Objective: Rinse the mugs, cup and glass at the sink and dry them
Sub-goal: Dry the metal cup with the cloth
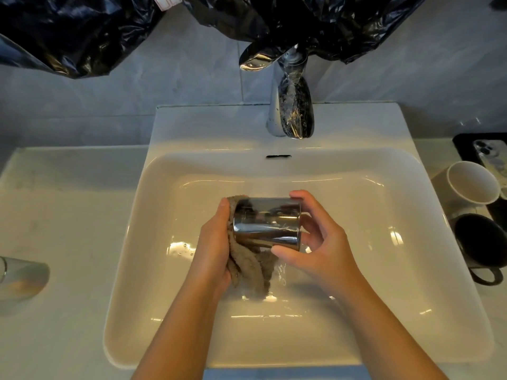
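Over the middle of the white sink (397, 270), steel cup (267, 223) lies sideways, long axis left-right: right hand (321, 242) grips its right end, left hand (214, 242) clutches brown cloth (249, 267) against its left end.

steel cup (267, 223) sideways over sink (411, 242). left hand (214, 242) holds cloth (247, 266) against its base end, right hand (321, 242) grips probably the rim end.

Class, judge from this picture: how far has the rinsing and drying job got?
Possibly done: the glass sits on the left counter. In hand: the right hand holds the steel cup over the sink while the left hand grips a brown cloth against it. Seemingly left: the white mug and black mug on the right.
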